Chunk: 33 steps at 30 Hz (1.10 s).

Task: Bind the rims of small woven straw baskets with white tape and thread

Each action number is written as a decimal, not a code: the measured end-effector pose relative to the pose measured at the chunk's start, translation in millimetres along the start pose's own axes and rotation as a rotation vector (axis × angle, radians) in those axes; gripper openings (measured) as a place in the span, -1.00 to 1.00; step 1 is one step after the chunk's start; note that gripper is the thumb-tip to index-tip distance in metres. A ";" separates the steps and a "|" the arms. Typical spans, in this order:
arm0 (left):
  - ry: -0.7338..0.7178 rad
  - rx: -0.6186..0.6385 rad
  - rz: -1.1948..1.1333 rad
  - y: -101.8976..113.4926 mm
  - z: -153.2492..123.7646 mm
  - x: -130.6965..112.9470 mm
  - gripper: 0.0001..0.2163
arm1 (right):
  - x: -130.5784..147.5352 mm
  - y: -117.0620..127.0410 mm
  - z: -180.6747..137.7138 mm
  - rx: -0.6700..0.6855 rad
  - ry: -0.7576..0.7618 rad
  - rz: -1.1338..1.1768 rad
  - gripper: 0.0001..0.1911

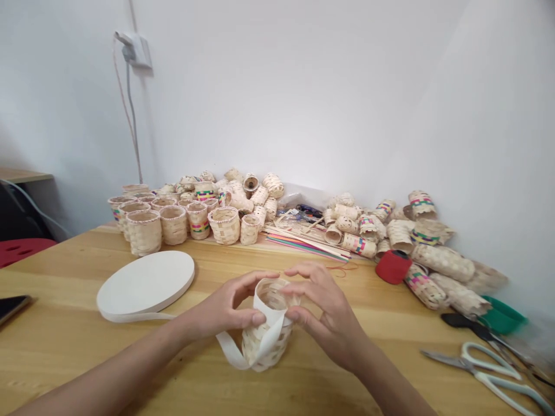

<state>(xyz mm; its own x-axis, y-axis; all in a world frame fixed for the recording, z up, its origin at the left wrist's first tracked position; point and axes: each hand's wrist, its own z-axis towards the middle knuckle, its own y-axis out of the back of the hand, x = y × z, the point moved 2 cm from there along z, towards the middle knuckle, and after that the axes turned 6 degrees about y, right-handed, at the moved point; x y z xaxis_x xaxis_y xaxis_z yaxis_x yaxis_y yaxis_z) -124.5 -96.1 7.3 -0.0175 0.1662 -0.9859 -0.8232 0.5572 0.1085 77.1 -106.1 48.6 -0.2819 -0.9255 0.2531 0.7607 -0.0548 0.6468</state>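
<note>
In the head view, the left hand (225, 312) and right hand (332, 315) are both pinching white tape (265, 300) against the rim of a small woven basket (281, 349), which is sitting on the worktop (87, 358) between them. The banding is looking only partly done: the tape is trailing uncut to its roll (145, 283), and the scissors (489, 364) are lying untouched.

Woven baskets (173, 222) block the whole far edge of the tabletop (56, 335), and the white tape roll (145, 283) lies left of centre, its tape running to the small basket (264, 344) in the middle. Scissors (489, 364) occupy the near right corner; the near left part is bare wood.
</note>
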 end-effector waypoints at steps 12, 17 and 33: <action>-0.232 -0.551 0.622 -19.1 -11.6 -24.8 -0.79 | 4.1 -9.2 -3.6 -0.120 0.062 -0.369 -0.79; -0.261 -0.507 0.790 -31.4 -11.0 -19.0 -0.72 | 11.6 -19.8 -5.6 -0.096 0.081 -0.336 -0.78; -0.191 -0.407 0.766 -23.5 -9.8 -25.3 -0.86 | -2.8 -7.1 -4.4 0.185 0.049 0.014 -0.79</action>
<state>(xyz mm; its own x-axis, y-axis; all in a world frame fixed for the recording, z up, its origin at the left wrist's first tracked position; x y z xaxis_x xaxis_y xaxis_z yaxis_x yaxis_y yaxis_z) -110.3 -121.4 28.4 -0.5813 0.5279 -0.6193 -0.7630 -0.0891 0.6402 75.1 -104.8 40.1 -0.2393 -0.9432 0.2305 0.6428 0.0240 0.7656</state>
